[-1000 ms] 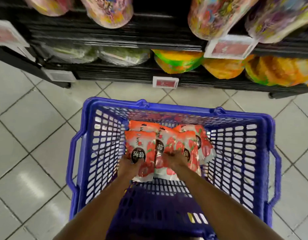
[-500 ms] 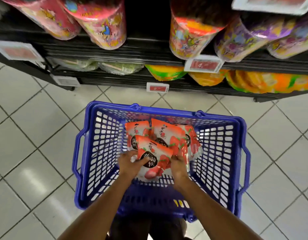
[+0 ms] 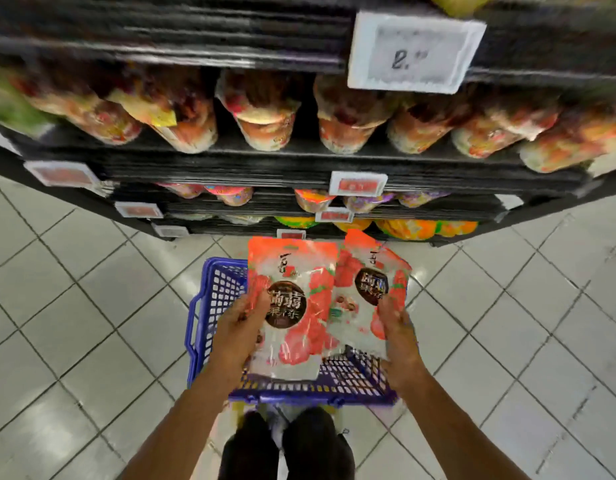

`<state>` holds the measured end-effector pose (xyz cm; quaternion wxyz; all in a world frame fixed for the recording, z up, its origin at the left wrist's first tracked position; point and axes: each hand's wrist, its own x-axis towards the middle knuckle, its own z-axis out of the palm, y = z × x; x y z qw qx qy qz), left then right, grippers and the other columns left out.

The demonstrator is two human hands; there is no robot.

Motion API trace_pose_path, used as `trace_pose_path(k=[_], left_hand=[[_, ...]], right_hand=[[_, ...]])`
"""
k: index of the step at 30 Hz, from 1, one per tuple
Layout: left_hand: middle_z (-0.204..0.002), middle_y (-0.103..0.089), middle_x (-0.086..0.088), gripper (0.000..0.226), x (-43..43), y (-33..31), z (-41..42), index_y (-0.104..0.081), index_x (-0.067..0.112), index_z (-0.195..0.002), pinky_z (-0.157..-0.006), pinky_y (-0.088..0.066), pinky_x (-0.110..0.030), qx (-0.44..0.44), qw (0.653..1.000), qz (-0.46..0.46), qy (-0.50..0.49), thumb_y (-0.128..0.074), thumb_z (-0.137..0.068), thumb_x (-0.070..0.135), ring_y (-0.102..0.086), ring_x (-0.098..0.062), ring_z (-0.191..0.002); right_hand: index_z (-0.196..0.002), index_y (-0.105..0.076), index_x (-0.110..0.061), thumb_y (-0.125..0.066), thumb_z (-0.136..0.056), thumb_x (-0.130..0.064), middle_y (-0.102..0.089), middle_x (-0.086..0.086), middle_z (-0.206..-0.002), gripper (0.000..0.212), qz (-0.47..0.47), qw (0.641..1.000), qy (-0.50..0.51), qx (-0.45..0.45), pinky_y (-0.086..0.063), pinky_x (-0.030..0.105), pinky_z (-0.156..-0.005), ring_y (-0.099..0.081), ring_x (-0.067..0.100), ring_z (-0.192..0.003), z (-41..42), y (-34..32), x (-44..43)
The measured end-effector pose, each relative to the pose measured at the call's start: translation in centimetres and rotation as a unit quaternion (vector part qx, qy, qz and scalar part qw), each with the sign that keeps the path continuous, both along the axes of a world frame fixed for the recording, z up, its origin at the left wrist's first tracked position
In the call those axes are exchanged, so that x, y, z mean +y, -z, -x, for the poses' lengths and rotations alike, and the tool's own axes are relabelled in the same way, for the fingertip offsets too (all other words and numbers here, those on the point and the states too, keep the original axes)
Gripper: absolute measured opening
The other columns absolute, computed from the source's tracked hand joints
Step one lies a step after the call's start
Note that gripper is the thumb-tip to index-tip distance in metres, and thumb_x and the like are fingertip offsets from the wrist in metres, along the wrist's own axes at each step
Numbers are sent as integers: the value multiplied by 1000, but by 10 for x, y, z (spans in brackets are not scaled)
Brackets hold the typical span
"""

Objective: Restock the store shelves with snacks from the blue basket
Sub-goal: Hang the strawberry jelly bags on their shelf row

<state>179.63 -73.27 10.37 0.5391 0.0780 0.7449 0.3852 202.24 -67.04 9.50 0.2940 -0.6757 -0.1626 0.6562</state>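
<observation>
My left hand (image 3: 239, 329) grips a red and white snack bag (image 3: 292, 306) by its left edge, thumb on the front. A second bag of the same kind (image 3: 368, 289) is held by my right hand (image 3: 398, 327) at its right edge. Both bags are lifted upright above the blue basket (image 3: 213, 299), which stands on the tiled floor in front of my feet. The bags hide most of the basket's inside.
Black store shelves (image 3: 265, 164) rise just beyond the basket, with several rows of coloured snack packs and white price tags (image 3: 413, 51). Orange and green packs (image 3: 413, 228) fill the lowest shelf. White floor tiles (image 3: 74, 306) lie to both sides.
Both hands have lifted a snack bag each up out of the basket. My view has risen and tilted up, so higher shelves now show.
</observation>
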Motion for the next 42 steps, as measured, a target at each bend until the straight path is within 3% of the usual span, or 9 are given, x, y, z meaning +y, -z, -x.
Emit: trace_pose_path(k=[3,10,14,19,25,30,34,39,42], left_hand=[[-66,-66,20,23,25,-65,6,-68,51,-92,-34,-33,-15,1,999,-48,19,-60,-75,64,-47,4,-40],[-68,-65,20,20,58,-193,21,-64,35,-104,-49,-46,-9,-7,982,-164,90,-69,-85,31,-59,10,-54],[-102,-77,0,74,61,-249,32,-66,27,-112,-72,-58,-24,-78,957,-240,142,-97,-45,19,-73,-14,-92],[-92,-78,4,69,70,-312,35,-73,44,-91,-67,-59,-31,-4,947,-295,129,-94,-24,44,-75,-15,-85],[-76,-75,17,51,87,-350,32,-74,39,-82,-50,-48,-7,92,935,-332,83,-94,-38,24,-68,6,-65],[-77,-73,17,54,87,-366,24,-73,41,-83,-56,-53,-24,106,939,-324,45,-87,-31,43,-61,2,-59],[-69,-69,28,59,88,-383,18,-65,41,-85,-52,-45,-3,121,931,-343,21,-89,-39,13,-59,15,-61],[-77,-63,-7,72,88,-389,18,-69,16,-114,-54,-49,-7,120,931,-345,15,-87,-48,-4,-52,-15,-72],[-78,-76,5,65,90,-399,14,-77,33,-97,-57,-53,-10,106,926,-361,14,-88,-39,6,-68,-10,-70]], right_hand=[[-101,-62,-20,-94,-43,-43,-69,-11,-77,70,-85,996,-39,-10,-53,32,-69,-62,8,-71,-1,-55,10],[-78,-67,-34,-94,-49,-24,-66,-7,-63,41,-207,976,-58,-38,-51,30,-52,-62,11,-53,0,-167,23],[-89,-72,-30,-95,-47,-26,-74,1,-74,48,-272,961,-28,-44,-54,24,-53,-70,14,-60,2,-231,27],[-84,-73,-18,-98,-32,-17,-72,6,-67,58,-305,948,17,-93,-52,22,-48,-67,15,-55,1,-301,30],[-88,-71,-12,-95,-26,-23,-75,8,-72,67,-348,925,70,-135,-54,22,-50,-69,18,-59,3,-352,41],[-87,-75,-25,-91,-37,-26,-76,8,-77,53,-398,905,85,-125,-55,23,-54,-73,18,-66,-1,-384,50],[-91,-75,-28,-91,-42,-31,-77,4,-83,52,-440,887,86,-112,-57,22,-59,-74,16,-73,-5,-415,66],[-94,-73,-27,-93,-48,-36,-77,3,-86,51,-491,859,93,-111,-58,24,-63,-74,15,-78,-1,-448,92],[-93,-72,-26,-95,-50,-35,-77,4,-88,49,-503,854,84,-103,-58,28,-63,-74,21,-79,7,-462,109]])
